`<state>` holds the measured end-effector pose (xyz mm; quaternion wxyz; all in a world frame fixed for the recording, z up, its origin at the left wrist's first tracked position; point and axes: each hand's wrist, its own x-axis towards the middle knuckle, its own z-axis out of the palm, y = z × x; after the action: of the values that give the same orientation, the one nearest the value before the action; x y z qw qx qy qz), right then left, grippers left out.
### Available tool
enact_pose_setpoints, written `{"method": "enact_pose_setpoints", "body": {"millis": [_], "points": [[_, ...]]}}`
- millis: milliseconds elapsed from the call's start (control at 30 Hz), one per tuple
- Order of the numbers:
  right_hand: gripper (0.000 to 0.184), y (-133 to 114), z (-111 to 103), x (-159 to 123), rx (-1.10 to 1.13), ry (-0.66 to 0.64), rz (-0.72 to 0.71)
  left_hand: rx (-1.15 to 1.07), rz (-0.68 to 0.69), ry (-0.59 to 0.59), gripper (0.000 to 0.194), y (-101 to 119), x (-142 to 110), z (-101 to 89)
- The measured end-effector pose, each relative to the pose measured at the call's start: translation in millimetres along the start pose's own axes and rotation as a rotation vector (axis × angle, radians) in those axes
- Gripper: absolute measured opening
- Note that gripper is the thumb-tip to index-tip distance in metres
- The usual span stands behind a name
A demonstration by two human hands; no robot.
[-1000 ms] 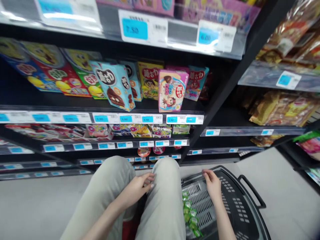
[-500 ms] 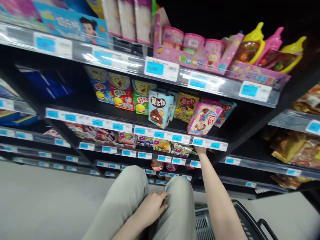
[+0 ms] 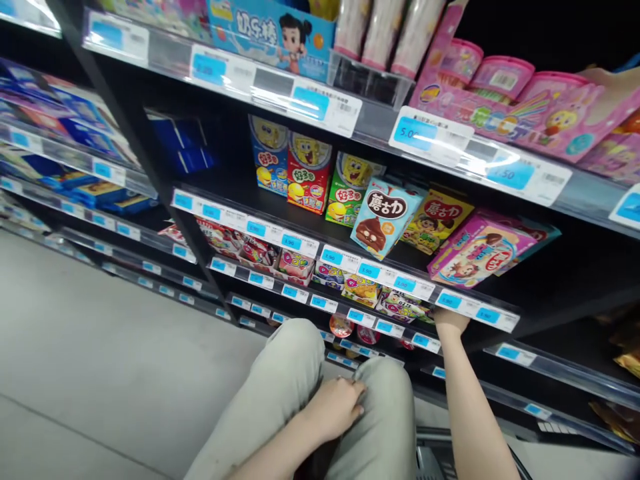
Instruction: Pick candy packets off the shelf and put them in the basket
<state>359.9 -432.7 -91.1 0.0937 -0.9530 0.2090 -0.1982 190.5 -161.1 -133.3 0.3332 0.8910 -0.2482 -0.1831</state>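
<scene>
My right hand [image 3: 451, 324]: right of centre, fingers hidden beneath the price strip [image 3: 468, 307]
My left hand [image 3: 334, 408]: lower centre, fingers against my right leg [image 3: 386, 400]
Small boxes [image 3: 361, 289]: centre, rowed left of my right hand

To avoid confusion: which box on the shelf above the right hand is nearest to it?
The pink box, just above the right hand; the teal box is behind it, the yellow box farther left.
</scene>
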Motion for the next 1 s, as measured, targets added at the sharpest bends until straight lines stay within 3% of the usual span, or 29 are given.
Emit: {"method": "enact_pose_setpoints", "body": {"millis": [233,367,433,533,600,667,733,900,1000], "points": [[0.043,6.4,-35.4,-75.0,0.091,0.109,0.219,-0.020,0.006,0.033,0.028,-0.9,-2.6,0.1],[0.035,19.1,-40.3,-125.2,0.285,0.051,0.302,-0.302,-0.041,0.082,0.029,-7.8,0.8,6.1],[0.027,23.3,-41.6,-149.2,0.501,-0.038,0.328,-0.628,-0.110,0.097,0.034,-9.4,5.2,7.1],[0.024,16.1,-40.2,-180.9,1.193,-0.355,0.400,-1.104,-0.201,0.074,0.045,-6.7,9.8,3.2],[0.027,1.8,-36.5,-196.3,1.532,-0.565,0.494,-1.363,-0.165,0.055,0.052,-2.7,9.2,-2.3],[0.027,-15.6,-32.7,-204.8,1.637,-0.696,0.543,-1.548,-0.081,0.043,0.059,1.1,5.9,-8.6],[0.027,-30.8,-31.8,-205.5,1.691,-0.795,0.523,-1.602,-0.050,0.065,0.063,3.3,1.9,-14.2],[0.034,-45.7,-39.3,-186.5,1.737,-1.059,0.327,-1.475,-0.117,0.215,0.059,2.3,0.9,-16.3],[0.038,-47.5,-32.7,-180.9,1.655,-0.967,0.332,-1.359,-0.128,0.281,0.060,-2.0,6.7,-8.3]]}}
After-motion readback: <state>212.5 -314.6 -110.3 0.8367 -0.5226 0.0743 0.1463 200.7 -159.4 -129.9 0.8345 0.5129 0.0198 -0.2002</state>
